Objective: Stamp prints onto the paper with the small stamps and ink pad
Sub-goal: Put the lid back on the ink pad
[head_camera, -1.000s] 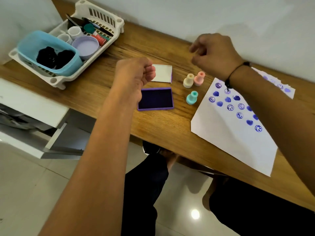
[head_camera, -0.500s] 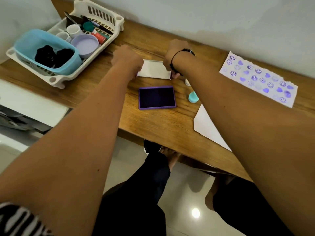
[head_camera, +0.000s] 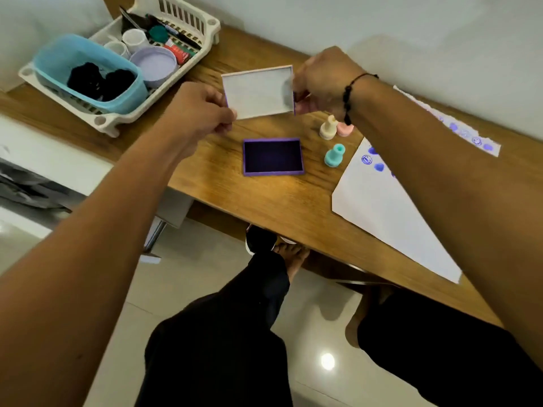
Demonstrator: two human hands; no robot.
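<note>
The white ink pad lid [head_camera: 258,92] hangs above the table, pinched at its left edge by my left hand [head_camera: 199,110] and at its right edge by my right hand [head_camera: 320,83]. Below it the purple ink pad [head_camera: 273,157] lies uncovered on the wooden table [head_camera: 279,207]. Three small stamps stand to its right: a cream stamp [head_camera: 328,127], a pink stamp [head_camera: 345,129] partly behind my wrist, and a teal stamp [head_camera: 334,155]. A white paper [head_camera: 382,210] with purple prints lies at the right, partly under my right arm.
A white basket [head_camera: 188,27] at the back left holds a blue tub [head_camera: 58,60], small jars and a lilac lid. A torn strip of stamped paper [head_camera: 470,136] lies by the wall. White drawers [head_camera: 44,160] stand left of the table; my legs are below.
Both hands reached to the lid lying behind the ink pad, took it by its two ends and lifted it off the table, tilting it toward me.
</note>
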